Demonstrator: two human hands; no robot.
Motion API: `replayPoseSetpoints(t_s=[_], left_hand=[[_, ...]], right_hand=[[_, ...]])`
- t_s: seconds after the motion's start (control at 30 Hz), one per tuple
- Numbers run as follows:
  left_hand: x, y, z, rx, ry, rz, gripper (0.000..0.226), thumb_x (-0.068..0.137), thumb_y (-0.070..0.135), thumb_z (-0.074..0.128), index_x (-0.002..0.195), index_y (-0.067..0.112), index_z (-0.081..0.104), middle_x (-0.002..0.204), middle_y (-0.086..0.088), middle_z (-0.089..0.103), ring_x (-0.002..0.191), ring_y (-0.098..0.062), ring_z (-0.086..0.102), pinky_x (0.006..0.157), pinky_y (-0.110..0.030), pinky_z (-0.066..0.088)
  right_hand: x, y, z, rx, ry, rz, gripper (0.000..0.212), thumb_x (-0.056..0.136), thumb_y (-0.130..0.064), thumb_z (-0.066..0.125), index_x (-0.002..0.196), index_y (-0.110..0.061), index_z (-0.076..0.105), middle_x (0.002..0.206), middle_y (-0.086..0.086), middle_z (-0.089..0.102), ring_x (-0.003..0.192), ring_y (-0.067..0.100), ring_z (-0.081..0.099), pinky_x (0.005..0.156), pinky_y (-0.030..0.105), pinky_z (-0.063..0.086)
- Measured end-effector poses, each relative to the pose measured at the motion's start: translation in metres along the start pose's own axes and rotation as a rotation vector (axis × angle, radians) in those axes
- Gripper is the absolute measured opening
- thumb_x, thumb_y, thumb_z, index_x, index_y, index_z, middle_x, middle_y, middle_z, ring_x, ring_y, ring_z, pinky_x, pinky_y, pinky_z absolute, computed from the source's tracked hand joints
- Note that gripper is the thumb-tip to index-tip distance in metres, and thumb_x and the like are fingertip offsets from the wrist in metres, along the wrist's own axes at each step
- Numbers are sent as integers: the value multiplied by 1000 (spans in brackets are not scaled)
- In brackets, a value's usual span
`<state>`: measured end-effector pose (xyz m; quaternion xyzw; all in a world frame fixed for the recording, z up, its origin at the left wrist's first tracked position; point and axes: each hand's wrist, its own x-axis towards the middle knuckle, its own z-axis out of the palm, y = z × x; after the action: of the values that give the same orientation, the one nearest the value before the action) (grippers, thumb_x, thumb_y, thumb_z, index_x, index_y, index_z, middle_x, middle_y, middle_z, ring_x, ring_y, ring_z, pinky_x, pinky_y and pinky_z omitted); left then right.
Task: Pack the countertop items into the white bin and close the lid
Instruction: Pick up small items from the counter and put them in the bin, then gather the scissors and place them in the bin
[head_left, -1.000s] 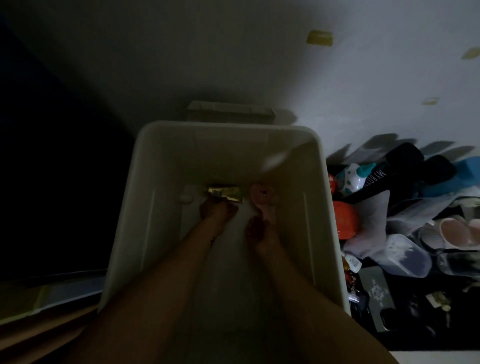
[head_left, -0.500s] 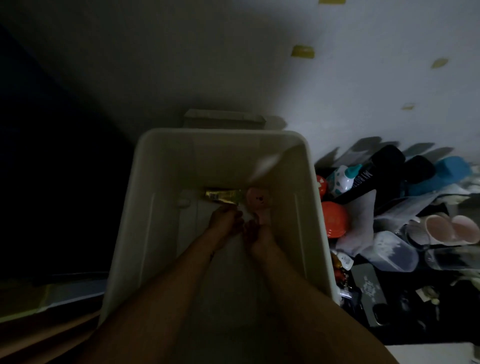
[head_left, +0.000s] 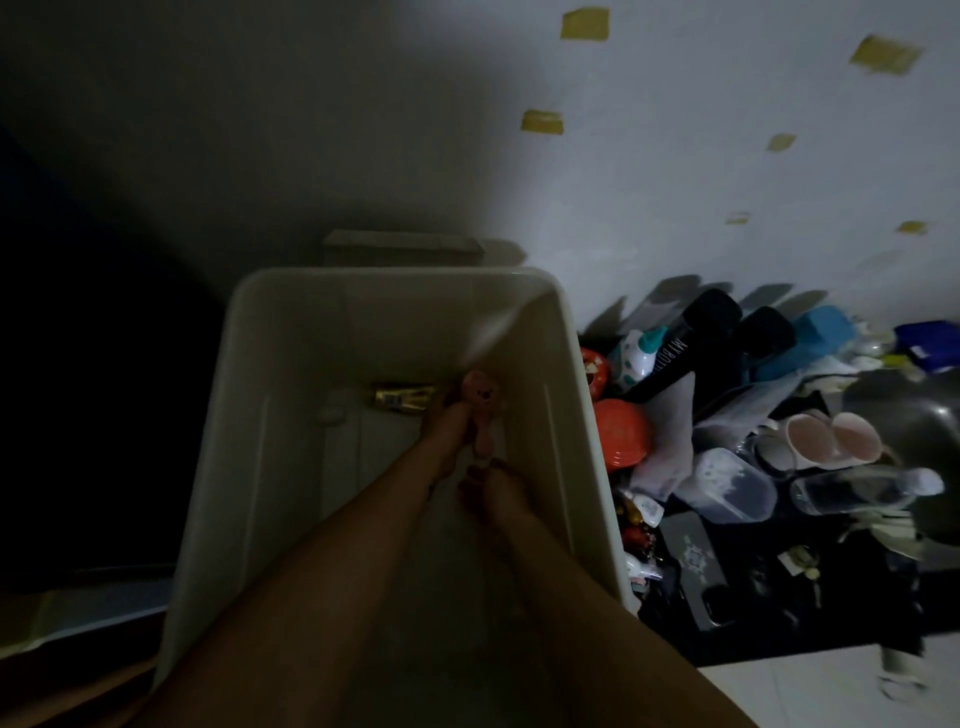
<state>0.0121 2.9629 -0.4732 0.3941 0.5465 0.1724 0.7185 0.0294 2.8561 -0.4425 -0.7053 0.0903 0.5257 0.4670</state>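
Note:
The white bin stands open in front of me, with both forearms reaching down into it. On its floor lie a gold packet and a pink bear-shaped item. My left hand lies with its fingers stretched along the left side of the pink item and touches it. My right hand sits just below the item's lower end, fingers loosely curled and holding nothing that I can see. The light is very dim.
Several countertop items are heaped to the right of the bin: an orange lid, a black bottle, a small white and teal bottle, clear containers and pink cups. A pale flat box stands behind the bin.
My left hand moved right from the gold packet to the pink item. My right hand let go of the pink item and drew back toward me.

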Motion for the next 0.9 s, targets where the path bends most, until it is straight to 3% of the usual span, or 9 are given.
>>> replayPoseSetpoints(t_s=[0.1,0.3,0.43,0.53,0.6,0.67,0.73,0.83,0.9], left_hand=[[3,-4,-5,62,-27,-11,42,80,2,54,118,16,67,107,-18,70,82,-29,65,52,-24,49],[-14,-9,-14,-32,-113,-65,38,71,10,58,107,15,69,107,-17,69,93,-27,63,82,-38,49],[-47,-3,-20,-137,-26,-73,24,98,10,45,118,18,54,92,-3,61,82,-16,58,76,-30,48],[-68,-2,-26,-98,-2,-90,13,100,17,44,104,23,54,92,-1,58,80,-15,55,70,-30,44],[-80,0,-29,-38,55,-52,13,96,18,48,91,21,59,94,-6,61,80,-18,56,65,-28,40],[-94,7,-30,-11,75,28,14,93,16,49,95,20,63,97,-8,63,85,-20,57,65,-28,39],[-113,20,-26,-23,71,97,19,93,13,50,103,21,63,96,-3,66,85,-17,59,66,-27,39],[-151,43,-15,-107,57,215,15,93,10,51,94,20,63,88,2,67,79,-11,61,67,-26,43],[-175,60,-5,-186,20,281,18,94,5,49,93,19,62,84,-3,69,72,-14,63,57,-22,49]], right_hand=[[5,-2,-3,63,4,-59,31,97,-11,49,126,1,52,83,2,57,68,14,57,64,28,49],[0,-4,2,115,-6,-85,27,98,-8,48,123,-4,56,82,4,58,67,15,56,57,26,47],[-12,-2,2,144,18,-87,34,98,-6,46,131,-8,53,82,3,59,69,14,56,57,25,44],[-34,-10,1,157,-51,-116,38,98,-5,41,136,-5,50,98,10,64,87,20,64,72,30,51],[-60,-19,-2,218,-129,-149,40,98,-4,38,138,-5,47,121,16,62,115,30,60,93,36,50],[-88,-29,-10,291,-220,-230,40,98,0,37,136,-3,46,129,23,58,123,38,54,95,39,48],[-110,-39,-20,329,-285,-323,36,97,3,38,131,-4,49,131,26,56,123,41,53,98,41,47],[-139,-55,-44,345,-354,-427,32,95,3,41,121,-8,56,124,19,63,114,32,63,102,42,48],[-156,-65,-63,350,-395,-483,32,94,4,43,119,-11,57,120,15,66,110,27,65,97,38,51]])
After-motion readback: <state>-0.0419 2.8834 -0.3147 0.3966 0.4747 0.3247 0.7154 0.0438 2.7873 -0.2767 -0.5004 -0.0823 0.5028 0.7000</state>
